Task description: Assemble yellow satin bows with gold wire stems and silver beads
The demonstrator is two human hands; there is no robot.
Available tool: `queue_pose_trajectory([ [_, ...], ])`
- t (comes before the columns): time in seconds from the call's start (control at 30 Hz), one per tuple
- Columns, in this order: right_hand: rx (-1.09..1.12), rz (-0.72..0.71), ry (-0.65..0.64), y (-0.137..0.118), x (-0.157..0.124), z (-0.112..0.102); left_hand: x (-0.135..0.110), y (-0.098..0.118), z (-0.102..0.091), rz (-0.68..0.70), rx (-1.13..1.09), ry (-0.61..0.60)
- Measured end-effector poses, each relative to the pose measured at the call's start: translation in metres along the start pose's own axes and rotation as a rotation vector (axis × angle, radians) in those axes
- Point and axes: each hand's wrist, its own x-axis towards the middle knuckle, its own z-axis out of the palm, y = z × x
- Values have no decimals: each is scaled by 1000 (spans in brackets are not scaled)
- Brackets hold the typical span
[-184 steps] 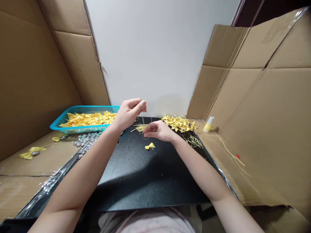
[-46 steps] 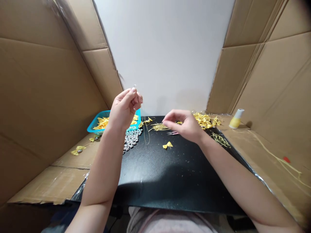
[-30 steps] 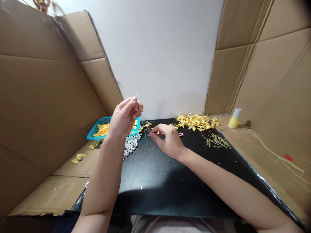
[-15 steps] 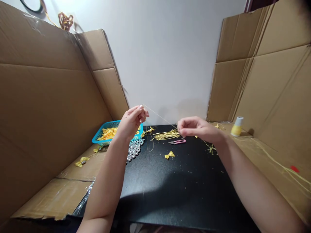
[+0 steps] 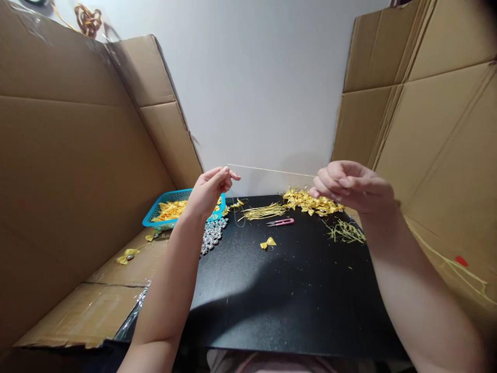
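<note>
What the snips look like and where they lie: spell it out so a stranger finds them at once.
On the black tabletop, look below the taut pale strand, toward the far side. The snips lie between a bundle of yellow strands and a lone yellow bow. Their pink handle sets them apart from both yellow neighbours.

No legible text, labels, numbers or signs anywhere
</note>
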Motion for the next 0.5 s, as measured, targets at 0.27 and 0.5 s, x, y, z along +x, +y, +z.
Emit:
queue_pose_trajectory([
  [0.27,-90,127,-107,-1,-6,-11,3,-3,-2,-15,-76,0],
  [0.5,-801,816,-150,25,8,2,4,-1,-4,-7,-128,22],
])
